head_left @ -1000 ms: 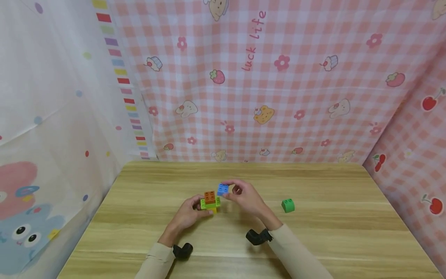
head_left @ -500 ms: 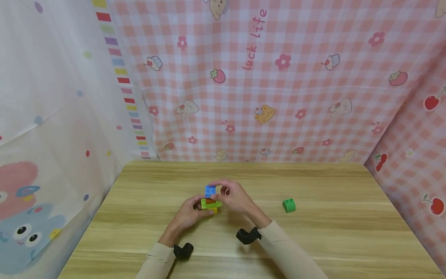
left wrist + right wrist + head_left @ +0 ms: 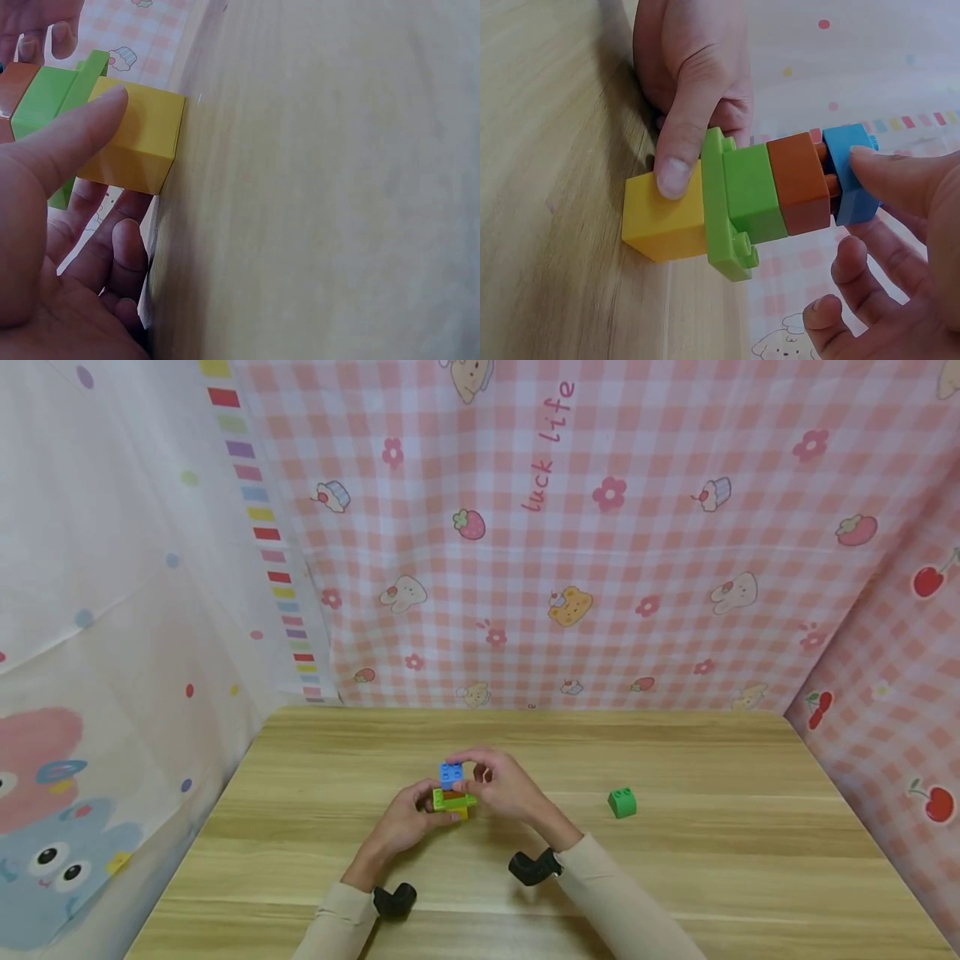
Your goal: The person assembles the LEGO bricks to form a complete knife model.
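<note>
In the right wrist view a toy brick stack has a yellow brick (image 3: 664, 231) at the bottom, then a wider light green plate (image 3: 716, 206), a green brick (image 3: 756, 191) and an orange-brown brick (image 3: 801, 186). My left hand (image 3: 403, 820) grips the yellow brick low down, thumb on its near face. Between thumb and fingers my right hand (image 3: 506, 787) pinches a small blue brick (image 3: 849, 193) at the top of the stack. Studs of the orange-brown brick show in a narrow gap under the blue one, which sits slightly tilted.
A green brick with a curved top (image 3: 622, 802) lies on the wooden table (image 3: 720, 860), right of the hands. Black wrist cameras are strapped to both wrists. A pink checked cloth (image 3: 510, 593) hangs behind the table's back edge.
My right hand has brought the blue brick leftward from beside the stack to over the orange-brown brick, then slightly down. The left hand stays at the stack.
</note>
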Demonstrator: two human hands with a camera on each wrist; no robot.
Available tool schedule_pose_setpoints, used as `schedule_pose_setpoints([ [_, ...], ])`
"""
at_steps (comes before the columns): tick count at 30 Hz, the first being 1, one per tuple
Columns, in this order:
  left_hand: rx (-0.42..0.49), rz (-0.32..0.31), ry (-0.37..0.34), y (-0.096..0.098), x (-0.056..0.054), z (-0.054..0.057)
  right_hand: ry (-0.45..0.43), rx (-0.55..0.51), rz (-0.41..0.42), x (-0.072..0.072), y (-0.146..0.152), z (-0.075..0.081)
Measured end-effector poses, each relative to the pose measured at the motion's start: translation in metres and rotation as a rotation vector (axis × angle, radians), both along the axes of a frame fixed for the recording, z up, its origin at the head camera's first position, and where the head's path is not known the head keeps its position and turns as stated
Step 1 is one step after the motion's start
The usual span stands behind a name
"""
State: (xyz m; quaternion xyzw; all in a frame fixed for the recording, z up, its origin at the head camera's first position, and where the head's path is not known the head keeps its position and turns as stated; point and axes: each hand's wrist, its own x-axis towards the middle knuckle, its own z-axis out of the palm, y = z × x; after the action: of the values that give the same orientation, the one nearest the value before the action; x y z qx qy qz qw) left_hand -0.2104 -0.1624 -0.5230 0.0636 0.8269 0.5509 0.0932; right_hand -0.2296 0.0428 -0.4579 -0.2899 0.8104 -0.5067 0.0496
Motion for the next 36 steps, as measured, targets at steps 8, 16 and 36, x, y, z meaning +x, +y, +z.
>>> schedule_pose_setpoints([
  [8, -0.008, 0.003, -0.005, -0.0007, 0.0000, 0.0000, 0.028, 0.008, 0.014, 0.0001, 0.0007, -0.0014],
  [16, -0.016, 0.001, 0.008, -0.0004, 0.0000, 0.0002, 0.022, 0.018, 0.005, 0.0007, 0.0007, -0.0013],
  [36, 0.002, -0.002, 0.003, -0.0008, -0.0008, -0.0011, 0.083, 0.047, 0.027, -0.0001, 0.0027, -0.0042],
])
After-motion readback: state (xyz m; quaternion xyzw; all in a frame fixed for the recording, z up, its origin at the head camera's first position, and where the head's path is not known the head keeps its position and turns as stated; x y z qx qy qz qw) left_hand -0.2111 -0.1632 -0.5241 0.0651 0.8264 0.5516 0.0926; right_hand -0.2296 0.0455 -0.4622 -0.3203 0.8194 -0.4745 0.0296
